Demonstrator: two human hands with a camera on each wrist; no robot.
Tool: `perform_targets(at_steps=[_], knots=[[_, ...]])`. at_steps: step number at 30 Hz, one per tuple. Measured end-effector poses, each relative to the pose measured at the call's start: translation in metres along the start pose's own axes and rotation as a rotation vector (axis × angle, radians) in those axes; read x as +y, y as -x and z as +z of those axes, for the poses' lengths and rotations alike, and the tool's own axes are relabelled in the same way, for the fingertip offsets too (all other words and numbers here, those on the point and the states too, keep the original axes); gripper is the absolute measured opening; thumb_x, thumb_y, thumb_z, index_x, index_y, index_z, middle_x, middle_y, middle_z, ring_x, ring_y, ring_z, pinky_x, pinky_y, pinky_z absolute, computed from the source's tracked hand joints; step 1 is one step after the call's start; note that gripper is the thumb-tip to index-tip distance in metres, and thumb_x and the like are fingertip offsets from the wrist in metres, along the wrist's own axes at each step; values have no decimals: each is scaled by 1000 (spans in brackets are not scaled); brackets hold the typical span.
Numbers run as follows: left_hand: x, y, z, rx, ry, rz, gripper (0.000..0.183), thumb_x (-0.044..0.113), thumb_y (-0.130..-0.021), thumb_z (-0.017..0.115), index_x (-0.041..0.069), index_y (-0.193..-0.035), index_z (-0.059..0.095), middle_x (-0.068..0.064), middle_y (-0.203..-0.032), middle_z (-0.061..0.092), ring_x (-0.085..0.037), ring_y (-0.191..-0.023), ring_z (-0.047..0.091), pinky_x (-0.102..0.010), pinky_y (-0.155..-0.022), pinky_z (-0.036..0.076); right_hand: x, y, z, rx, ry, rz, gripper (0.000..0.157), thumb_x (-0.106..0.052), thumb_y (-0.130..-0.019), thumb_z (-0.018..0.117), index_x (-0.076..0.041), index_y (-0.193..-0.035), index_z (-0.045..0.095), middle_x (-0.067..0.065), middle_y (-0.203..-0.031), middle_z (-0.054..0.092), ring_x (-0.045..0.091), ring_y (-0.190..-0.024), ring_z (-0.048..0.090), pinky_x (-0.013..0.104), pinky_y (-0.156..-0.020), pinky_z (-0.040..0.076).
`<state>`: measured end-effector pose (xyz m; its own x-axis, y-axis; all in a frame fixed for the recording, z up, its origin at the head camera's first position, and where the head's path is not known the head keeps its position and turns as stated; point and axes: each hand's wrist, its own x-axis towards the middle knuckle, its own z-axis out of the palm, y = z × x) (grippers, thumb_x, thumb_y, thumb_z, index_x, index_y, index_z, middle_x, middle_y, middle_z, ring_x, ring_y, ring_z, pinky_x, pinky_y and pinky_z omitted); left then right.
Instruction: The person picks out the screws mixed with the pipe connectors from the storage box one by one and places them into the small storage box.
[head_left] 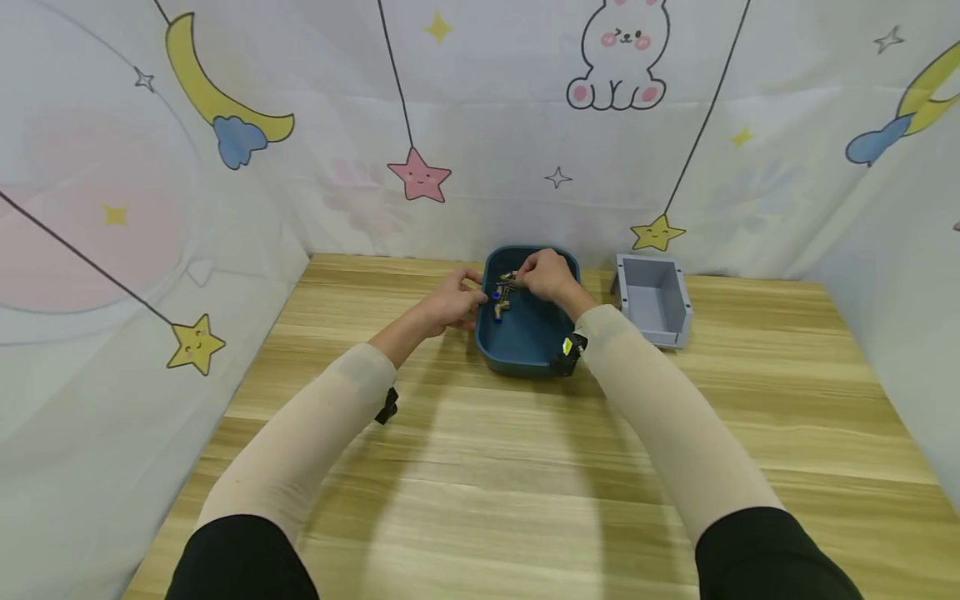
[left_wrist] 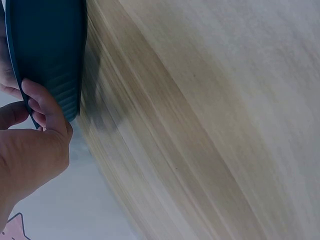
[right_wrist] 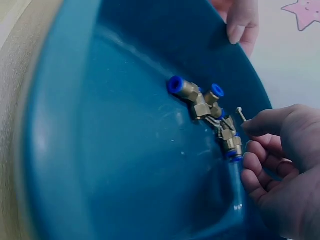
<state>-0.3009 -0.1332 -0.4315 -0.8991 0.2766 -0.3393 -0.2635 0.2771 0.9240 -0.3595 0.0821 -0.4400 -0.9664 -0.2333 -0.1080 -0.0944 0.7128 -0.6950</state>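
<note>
The dark blue plastic bin (head_left: 528, 337) sits toward the back of the table. My left hand (head_left: 453, 302) holds its left rim, with thumb and fingers on either side of the wall in the left wrist view. Inside the bin, my right hand (head_left: 549, 277) pinches a small screw (right_wrist: 241, 114) between thumb and index finger; its other fingers curl loosely. Beside those fingertips lies a small heap of brass pneumatic fittings (right_wrist: 201, 109) with blue collars, against the bin's wall. A few thin screws (right_wrist: 215, 121) lie among the fittings.
A grey open box (head_left: 652, 302) stands right of the bin, close to my right forearm. Behind the wooden table (head_left: 480, 492) hangs a white cloth (head_left: 510, 108) printed with stars, moons and a rabbit. Black cameras are strapped at both wrists.
</note>
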Motion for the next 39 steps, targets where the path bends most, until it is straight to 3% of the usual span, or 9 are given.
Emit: perform_targets(at_steps=[8, 14, 39], knots=[[-1, 1, -1, -3, -16, -3, 41, 11, -112, 51, 7, -151, 38, -20, -119, 54, -21, -87, 54, -53, -88, 55, -1, 6, -10, -24, -104, -54, 12, -15, -102, 72, -3, -99, 77, 13, -114, 73, 29, -97, 63, 43, -85, 51], [-2, 2, -4, 2, -19, -9, 40, 11, -112, 51, 7, -150, 38, -23, -122, 53, -25, -90, 54, -49, -83, 56, -3, 8, -13, -51, -126, -114, 11, -13, -102, 72, -4, -98, 77, 13, -115, 74, 27, -100, 65, 42, -87, 51], [2, -1, 1, -11, -12, 7, 36, 10, -112, 51, 8, -146, 39, -15, -106, 51, -24, -88, 51, -46, -78, 55, 13, 28, -37, -69, -272, -169, 11, -12, -103, 71, -2, -101, 76, 12, -108, 70, 30, -101, 63, 41, -88, 50]])
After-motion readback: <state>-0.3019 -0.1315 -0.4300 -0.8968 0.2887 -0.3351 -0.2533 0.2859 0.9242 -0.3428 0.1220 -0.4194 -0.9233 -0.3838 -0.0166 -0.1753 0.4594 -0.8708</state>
